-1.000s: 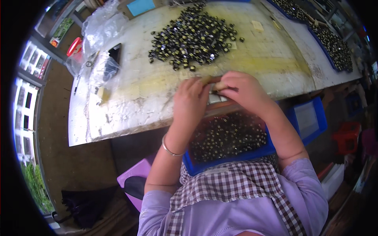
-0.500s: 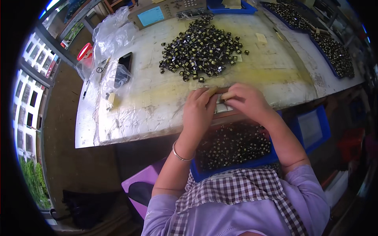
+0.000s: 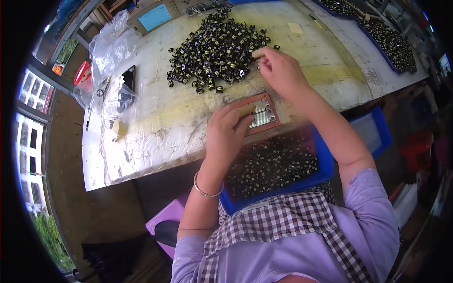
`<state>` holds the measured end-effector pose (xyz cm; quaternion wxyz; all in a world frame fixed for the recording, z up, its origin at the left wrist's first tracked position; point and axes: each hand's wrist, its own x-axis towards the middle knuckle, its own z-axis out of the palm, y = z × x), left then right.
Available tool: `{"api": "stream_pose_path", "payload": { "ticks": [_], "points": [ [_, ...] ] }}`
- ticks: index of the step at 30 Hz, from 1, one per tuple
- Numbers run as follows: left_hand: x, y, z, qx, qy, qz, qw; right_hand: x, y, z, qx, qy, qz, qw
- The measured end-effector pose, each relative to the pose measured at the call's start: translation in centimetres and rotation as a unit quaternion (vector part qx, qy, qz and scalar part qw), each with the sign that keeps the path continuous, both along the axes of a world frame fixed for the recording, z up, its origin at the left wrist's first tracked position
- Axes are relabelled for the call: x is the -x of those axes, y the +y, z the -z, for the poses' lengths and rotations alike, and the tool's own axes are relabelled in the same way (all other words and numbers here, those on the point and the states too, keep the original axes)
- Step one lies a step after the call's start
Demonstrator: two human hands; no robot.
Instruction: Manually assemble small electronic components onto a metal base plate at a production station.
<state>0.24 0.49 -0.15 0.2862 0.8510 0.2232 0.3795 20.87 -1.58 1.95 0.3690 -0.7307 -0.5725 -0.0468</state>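
Note:
A heap of small black parts with yellow bands [image 3: 218, 47] lies on the worn white table [image 3: 155, 127]. My right hand [image 3: 279, 70] is at the heap's right edge, fingertips pinched on one of the small parts. My left hand [image 3: 227, 134] rests at the table's front edge, holding a small tan stick against a red-framed metal jig [image 3: 262, 113]. Below the table edge, on my lap, sits a blue tray [image 3: 325, 165] filled with several of the same parts.
Crumpled clear plastic bags [image 3: 112, 70] and a dark phone [image 3: 126, 80] lie at the table's left. More blue trays of parts [image 3: 391, 40] stand at the far right. A flat device with a blue screen [image 3: 155, 16] is at the back. A purple stool [image 3: 163, 228] is under me.
My right hand left the jig and reached up to the heap's right edge. My left hand stayed on the jig. The camera tilted, bringing the table closer.

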Motion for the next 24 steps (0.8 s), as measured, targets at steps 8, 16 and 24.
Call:
{"api": "stream_pose_path", "payload": {
  "ticks": [8, 16, 24],
  "points": [
    [-0.6, -0.5, -0.2, -0.044, 0.028, -0.013, 0.999, 1.5, -2.8, 0.7, -0.038, -0.019, -0.092, 0.995],
    [-1.0, -0.9, 0.5, -0.112, -0.009, -0.032, 0.993, 3.5, -4.9, 0.2, -0.022, 0.123, -0.121, 0.985],
    [-1.4, -0.8, 0.8, -0.106, -0.022, -0.038, 0.993, 2.9, -5.0, 0.9, 0.019, 0.138, -0.134, 0.981]
  ]
}}
